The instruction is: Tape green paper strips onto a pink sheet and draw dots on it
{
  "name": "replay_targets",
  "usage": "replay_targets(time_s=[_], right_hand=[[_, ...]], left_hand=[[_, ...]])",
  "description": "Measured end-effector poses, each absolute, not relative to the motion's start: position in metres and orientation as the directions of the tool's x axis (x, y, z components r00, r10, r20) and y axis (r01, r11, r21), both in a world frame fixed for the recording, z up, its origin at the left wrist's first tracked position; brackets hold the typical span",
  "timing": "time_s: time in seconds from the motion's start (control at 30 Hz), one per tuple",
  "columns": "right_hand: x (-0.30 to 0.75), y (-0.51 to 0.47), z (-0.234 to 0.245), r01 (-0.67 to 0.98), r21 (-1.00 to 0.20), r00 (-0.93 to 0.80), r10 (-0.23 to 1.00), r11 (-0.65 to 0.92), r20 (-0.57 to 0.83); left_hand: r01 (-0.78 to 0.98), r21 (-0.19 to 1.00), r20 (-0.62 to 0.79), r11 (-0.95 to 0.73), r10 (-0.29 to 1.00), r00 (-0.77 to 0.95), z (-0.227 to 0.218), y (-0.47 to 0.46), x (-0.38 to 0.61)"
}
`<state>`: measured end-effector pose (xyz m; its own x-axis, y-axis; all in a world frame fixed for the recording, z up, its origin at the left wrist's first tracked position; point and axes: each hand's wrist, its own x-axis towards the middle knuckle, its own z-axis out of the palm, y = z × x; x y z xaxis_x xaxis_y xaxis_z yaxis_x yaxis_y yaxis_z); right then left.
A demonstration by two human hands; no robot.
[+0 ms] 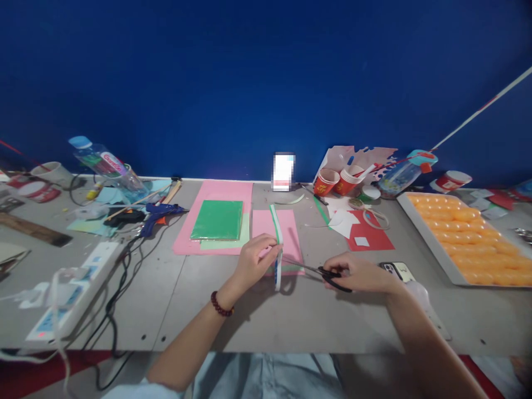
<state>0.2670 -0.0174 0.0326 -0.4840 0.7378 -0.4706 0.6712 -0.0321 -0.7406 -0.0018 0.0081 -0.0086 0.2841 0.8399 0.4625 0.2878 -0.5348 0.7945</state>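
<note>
A narrow strip (277, 230) is pinched between the thumb and fingers of the left hand (255, 257), gripped near the middle of its length. The right hand (359, 272) is wrapped around the handles of a pair of scissors (341, 284), whose blades are pointed leftward at the strip, just below the left fingertips. And here is the angle that matters: the strip's long axis is run away from and back toward the body, so it is crossed by the blades nearly square. Whether paper is touched by the tips cannot be told. The strip is directly at the left hand and well to the left of the right hand, bridged only by the blades.

Now the strip itself: thin, pale and slightly bowed, edged in green beyond the fingers, with blue shown on the part nearer the body.

Farther out, a small pink sheet (261, 224) is spread beneath and beyond the left hand on the grey surface (208, 310). A green packet (217, 219) is laid ahead and to that hand's left. Beyond the right hand, red paper (377, 238) is set forward, and a phone (401, 270) is placed just to the right.
</note>
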Motion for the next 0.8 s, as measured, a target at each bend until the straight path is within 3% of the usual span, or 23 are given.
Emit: replay_targets(time_s=[0.8], right_hand=[[0.262,0.002,0.056,0.679,-0.734,-0.553,0.653,-0.008,-0.518]], left_hand=[[0.276,0.801,0.442,-0.531,0.836,0.326,-0.005,0.006,-0.002]])
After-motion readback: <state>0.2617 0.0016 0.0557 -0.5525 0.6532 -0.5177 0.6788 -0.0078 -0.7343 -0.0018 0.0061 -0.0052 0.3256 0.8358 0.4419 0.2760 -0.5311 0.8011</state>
